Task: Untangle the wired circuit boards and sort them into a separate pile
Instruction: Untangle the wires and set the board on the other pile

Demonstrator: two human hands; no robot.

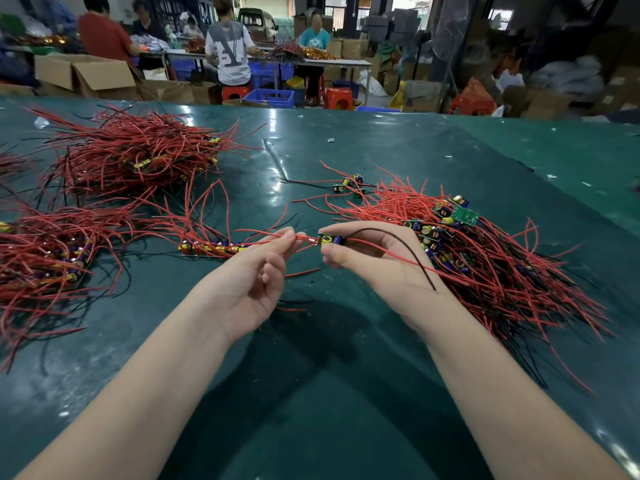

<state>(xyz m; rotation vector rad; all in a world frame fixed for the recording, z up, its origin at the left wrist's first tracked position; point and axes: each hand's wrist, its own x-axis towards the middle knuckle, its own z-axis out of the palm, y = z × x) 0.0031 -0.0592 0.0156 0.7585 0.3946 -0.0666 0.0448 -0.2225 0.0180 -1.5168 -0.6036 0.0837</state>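
— Where's the board?
— The circuit board (330,240) is pinched in the right hand (374,261); the left hand (256,282) pinches its red wire (303,238).
— Any containers?
— A blue crate (270,97) far beyond both hands, contents unclear.

Two hands were in view, the left hand (258,278) and the right hand (372,261). Four heaps of red-wired boards lay around them: at ten o'clock (135,150), nine (45,258), centre-left (211,245), and three (485,251).
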